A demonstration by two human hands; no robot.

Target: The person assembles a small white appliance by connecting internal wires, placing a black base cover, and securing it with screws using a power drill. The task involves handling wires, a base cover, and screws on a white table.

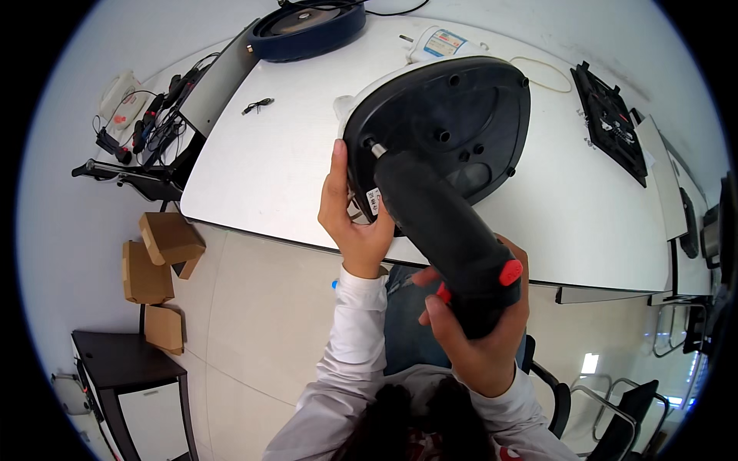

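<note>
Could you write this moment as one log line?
Left hand: holds black base | Right hand: holds power screwdriver | Bit: at hole near base's left edge | Table: white, small black cable

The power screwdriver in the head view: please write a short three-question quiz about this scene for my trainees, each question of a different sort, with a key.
1. Which hand grips the black power screwdriver?
2. True or false: the screwdriver's metal tip points away from the black base.
3. Which of these lies near the right end of the white table? A) cardboard boxes; B) a black case; C) a round blue object.

Key
1. The right hand; the left hand holds the base at its left side.
2. False: the tip points at the base, near its left edge.
3. B, a black case.
</note>
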